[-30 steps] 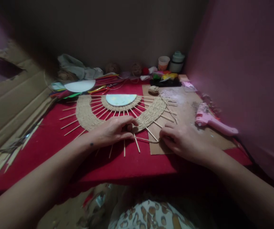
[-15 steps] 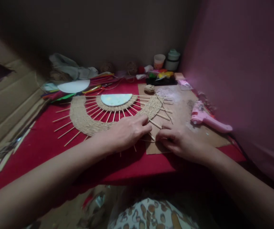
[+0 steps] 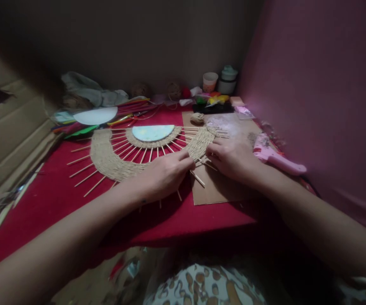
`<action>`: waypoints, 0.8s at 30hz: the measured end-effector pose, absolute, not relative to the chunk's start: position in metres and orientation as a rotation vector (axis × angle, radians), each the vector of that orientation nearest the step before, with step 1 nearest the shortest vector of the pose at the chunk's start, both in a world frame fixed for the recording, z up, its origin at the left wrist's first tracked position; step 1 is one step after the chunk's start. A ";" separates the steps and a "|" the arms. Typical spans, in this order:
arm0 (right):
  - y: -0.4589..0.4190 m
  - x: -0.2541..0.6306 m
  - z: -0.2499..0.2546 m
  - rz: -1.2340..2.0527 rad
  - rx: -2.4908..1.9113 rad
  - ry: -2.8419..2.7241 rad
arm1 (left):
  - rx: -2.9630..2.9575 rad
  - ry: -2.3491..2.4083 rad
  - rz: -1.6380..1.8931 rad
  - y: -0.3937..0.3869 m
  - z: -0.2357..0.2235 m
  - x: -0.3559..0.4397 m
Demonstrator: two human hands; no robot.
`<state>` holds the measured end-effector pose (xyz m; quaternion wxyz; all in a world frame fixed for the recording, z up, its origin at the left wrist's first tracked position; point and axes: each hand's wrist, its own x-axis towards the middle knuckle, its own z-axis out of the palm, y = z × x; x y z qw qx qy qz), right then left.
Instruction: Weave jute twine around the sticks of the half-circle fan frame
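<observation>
A half-round piece of woven twine (image 3: pixel 101 154) lies on the table, with thin wooden sticks (image 3: pixel 94 186) fanning out from a pale blue half-disc (image 3: pixel 153 133). My left hand (image 3: pixel 170 171) is closed on the band's lower right edge, its fingertips around the weave and sticks. At the band's right end, my right hand (image 3: pixel 230 157) pinches the twine close against the outer stick ends. Its fingertips are partly hidden. Behind the band's right end sits a small ball of twine (image 3: pixel 197 118).
Under the right side is a cardboard sheet (image 3: pixel 214 190) on the red cloth (image 3: pixel 52 203). A pink glue gun (image 3: pixel 280 161) rests at right. Along the back are a paper cup (image 3: pixel 210 81), a lidded jar (image 3: pixel 227 80) and a white half-disc (image 3: pixel 96 115). Cardboard (image 3: pixel 14 118) stands at left.
My right hand has moved up and slightly left, from below the stick ends to beside the band's right end. My left hand stays on the weave. The view has shifted slightly.
</observation>
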<state>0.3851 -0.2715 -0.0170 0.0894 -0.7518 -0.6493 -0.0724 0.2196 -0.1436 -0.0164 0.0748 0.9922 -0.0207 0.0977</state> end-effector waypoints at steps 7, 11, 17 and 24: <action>-0.261 0.390 -0.027 -0.189 -2.238 -1.831 | 2.998 0.214 0.214 -0.127 -0.023 0.218; -0.261 0.388 -0.028 -0.195 -2.239 -1.827 | 3.019 0.191 0.178 -0.125 -0.026 0.218; -0.258 0.391 -0.031 -0.257 -2.262 -1.719 | 2.976 0.338 0.088 -0.133 -0.013 0.227; -0.257 0.393 -0.036 -0.112 -2.103 -1.665 | 3.199 0.639 -0.016 -0.147 -0.004 0.251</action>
